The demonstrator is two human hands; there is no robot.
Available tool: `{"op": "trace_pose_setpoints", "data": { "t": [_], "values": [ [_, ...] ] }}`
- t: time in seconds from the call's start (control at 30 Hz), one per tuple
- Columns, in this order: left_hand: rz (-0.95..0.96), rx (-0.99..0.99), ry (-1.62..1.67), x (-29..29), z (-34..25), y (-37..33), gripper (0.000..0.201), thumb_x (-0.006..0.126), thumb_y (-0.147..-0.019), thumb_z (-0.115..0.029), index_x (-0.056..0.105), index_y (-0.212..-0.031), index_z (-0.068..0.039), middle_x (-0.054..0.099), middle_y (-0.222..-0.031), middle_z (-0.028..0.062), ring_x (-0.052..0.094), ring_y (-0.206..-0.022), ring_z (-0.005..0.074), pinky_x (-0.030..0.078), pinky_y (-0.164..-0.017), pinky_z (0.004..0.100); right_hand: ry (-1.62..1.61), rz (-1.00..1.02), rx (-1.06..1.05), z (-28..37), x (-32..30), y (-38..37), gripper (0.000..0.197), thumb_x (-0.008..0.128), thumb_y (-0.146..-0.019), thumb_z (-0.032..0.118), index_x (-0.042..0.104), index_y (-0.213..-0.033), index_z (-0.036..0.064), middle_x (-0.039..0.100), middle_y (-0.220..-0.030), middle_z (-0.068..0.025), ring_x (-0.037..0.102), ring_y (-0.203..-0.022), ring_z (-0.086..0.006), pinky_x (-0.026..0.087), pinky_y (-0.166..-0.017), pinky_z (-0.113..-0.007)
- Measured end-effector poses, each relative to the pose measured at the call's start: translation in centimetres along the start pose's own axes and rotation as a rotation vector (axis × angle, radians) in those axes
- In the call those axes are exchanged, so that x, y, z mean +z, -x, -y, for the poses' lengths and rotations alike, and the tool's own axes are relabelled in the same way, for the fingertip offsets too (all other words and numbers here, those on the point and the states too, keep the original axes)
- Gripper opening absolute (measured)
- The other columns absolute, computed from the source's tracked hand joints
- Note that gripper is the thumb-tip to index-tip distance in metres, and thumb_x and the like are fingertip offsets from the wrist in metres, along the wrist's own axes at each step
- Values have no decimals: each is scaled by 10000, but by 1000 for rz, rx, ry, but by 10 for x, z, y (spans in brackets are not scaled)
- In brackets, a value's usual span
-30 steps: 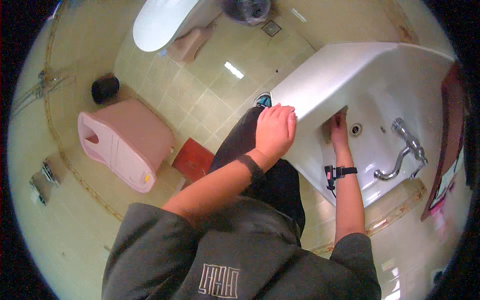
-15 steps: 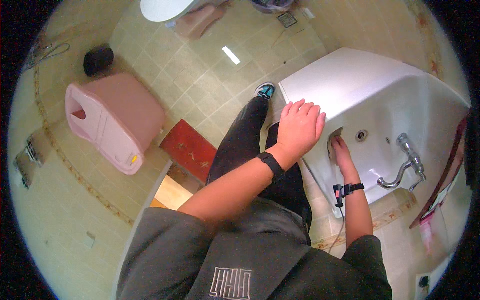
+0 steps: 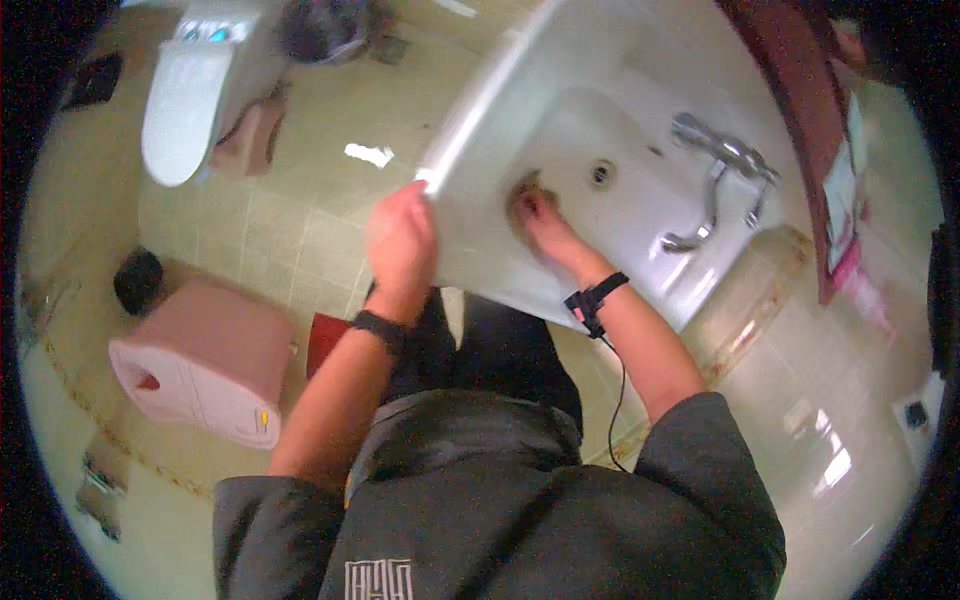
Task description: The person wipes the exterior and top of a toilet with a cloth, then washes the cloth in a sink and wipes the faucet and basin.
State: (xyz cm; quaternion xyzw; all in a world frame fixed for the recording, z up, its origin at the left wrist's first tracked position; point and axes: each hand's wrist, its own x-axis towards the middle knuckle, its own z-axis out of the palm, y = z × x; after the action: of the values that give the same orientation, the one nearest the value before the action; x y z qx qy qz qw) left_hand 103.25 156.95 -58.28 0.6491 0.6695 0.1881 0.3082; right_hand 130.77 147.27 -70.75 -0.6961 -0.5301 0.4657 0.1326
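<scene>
A white sink (image 3: 640,110) with a wide flat ledge stands before me. My right hand (image 3: 548,228) reaches down into its basin, fingers bent together on a small brownish thing (image 3: 522,188) whose kind I cannot make out. Close by that hand lies the round metal drain (image 3: 602,174). At the sink's left edge is my left hand (image 3: 402,242), with its fingertips near the corner of the ledge. Its fingers are smeared, so whether they touch the rim is unclear. A chrome tap (image 3: 712,190) curves over the basin's right part.
A pink plastic tub (image 3: 205,365) stands on the tiled floor at left, with a red mat (image 3: 328,340) beside it. Farther off are a white toilet (image 3: 185,110), a pink stool (image 3: 255,140) and a dark bin (image 3: 330,30). A dark red frame (image 3: 790,120) edges the right wall.
My view has swung to the right, so the sink sits nearer the middle. My left hand has gone from spread fingers above the ledge to the sink's left edge. The right stays in the basin.
</scene>
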Motion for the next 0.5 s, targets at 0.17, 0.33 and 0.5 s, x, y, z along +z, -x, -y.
{"op": "trace_pose_setpoints", "data": {
  "t": [0.17,0.33,0.5],
  "values": [
    [95,-143,0,-7,6,5,426,388,-1109,-291,719,-1193,-37,720,-1014,212,665,-949,403,522,-844,496,15,298,338,-25,-105,85,327,550,-1042,315,644,-1220,58,639,-1289,-217,548,-1236,-445,420,-1096,-520],
    [135,-122,-67,-6,-8,6,470,354,-1118,-327,712,-1213,-38,712,-995,223,657,-943,419,518,-829,497,366,156,248,-60,-125,98,276,595,-1004,266,621,-1157,38,688,-1107,-236,650,-1066,-441,506,-937,-526],
    [55,-118,-63,1,1,6,486,352,-1119,-343,707,-1206,-23,718,-1023,238,664,-979,429,517,-836,501,401,-96,17,-53,-77,46,208,619,-979,225,630,-1063,35,698,-1075,-222,676,-1018,-406,528,-867,-515]
  ]
}}
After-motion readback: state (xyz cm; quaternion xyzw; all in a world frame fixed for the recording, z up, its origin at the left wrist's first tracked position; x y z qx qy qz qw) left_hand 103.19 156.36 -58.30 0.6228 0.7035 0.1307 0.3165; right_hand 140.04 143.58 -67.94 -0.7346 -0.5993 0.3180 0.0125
